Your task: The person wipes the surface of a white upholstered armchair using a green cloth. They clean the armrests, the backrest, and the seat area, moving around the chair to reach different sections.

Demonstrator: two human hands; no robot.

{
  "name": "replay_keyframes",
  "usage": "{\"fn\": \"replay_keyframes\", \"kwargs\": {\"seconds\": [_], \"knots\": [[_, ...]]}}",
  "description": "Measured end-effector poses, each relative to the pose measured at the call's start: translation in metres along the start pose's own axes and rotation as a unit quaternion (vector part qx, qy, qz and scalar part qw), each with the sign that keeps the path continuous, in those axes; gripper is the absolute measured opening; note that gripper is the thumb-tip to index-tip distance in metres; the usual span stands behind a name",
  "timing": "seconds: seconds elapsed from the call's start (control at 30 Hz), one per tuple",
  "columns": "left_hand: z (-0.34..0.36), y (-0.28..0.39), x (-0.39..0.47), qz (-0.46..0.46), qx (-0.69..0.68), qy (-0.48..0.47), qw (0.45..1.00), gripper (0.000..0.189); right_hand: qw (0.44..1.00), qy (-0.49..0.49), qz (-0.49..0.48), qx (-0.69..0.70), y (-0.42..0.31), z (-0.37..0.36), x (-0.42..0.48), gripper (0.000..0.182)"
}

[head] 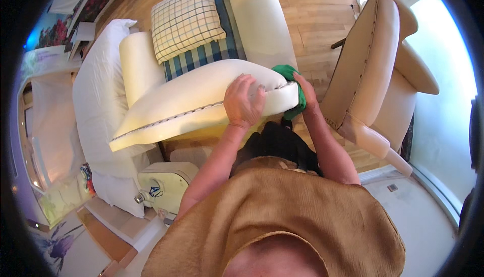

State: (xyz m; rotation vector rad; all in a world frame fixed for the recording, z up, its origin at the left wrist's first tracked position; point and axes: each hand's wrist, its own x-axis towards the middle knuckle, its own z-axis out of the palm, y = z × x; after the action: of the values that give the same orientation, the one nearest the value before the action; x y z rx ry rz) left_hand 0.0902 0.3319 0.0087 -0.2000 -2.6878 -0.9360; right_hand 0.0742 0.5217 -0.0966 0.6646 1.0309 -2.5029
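A cream upholstered armchair (pixel 211 84) with a row of dark studs along its back stands right in front of me. On top of its backrest rests my left hand (pixel 244 101), fingers bent and a little apart, with nothing held in it. My right hand (pixel 305 91) presses a green cloth (pixel 301 105) against the right end of the backrest; part of the cloth shows above and below the fingers. On the seat lie a checked cushion (pixel 187 21) and, under it, a blue striped cushion (pixel 206 54).
A tan studded armchair (pixel 372 65) stands to the right, near a bright window. Left of the cream chair is a bed with white bedding (pixel 100 99). A small cream cabinet (pixel 166 186) with a metal-topped object is by my left elbow. The wood floor (pixel 310 16) extends beyond.
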Motion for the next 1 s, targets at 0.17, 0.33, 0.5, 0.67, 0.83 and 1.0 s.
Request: {"fn": "replay_keyframes", "kwargs": {"seconds": [0.17, 0.33, 0.5, 0.67, 0.83, 1.0], "knots": [[0.002, -0.005, 0.000, 0.005, 0.006, 0.003, 1.000, 0.033, 0.999, 0.018, 0.036, 0.029, 0.010, -0.006, 0.000, 0.037], [0.002, -0.004, 0.001, -0.012, -0.008, 0.004, 1.000, 0.031, 0.992, 0.088, 0.029, 0.086, 0.015, 0.012, -0.032, 0.041], [0.000, -0.006, -0.004, -0.035, -0.012, -0.005, 0.999, 0.028, 0.979, 0.111, 0.082, 0.147, 0.020, 0.028, -0.061, 0.041], [-0.002, -0.004, -0.002, -0.032, -0.028, -0.017, 0.999, 0.027, 0.969, 0.076, 0.119, 0.205, 0.027, 0.002, -0.025, 0.038], [0.000, -0.002, -0.001, -0.028, -0.044, -0.007, 0.999, 0.026, 0.968, 0.035, 0.150, 0.197, 0.048, -0.027, 0.018, 0.033], [-0.004, -0.012, -0.004, -0.042, -0.056, -0.002, 0.998, 0.026, 0.976, 0.098, 0.027, 0.190, 0.042, 0.012, -0.017, 0.031]]}}
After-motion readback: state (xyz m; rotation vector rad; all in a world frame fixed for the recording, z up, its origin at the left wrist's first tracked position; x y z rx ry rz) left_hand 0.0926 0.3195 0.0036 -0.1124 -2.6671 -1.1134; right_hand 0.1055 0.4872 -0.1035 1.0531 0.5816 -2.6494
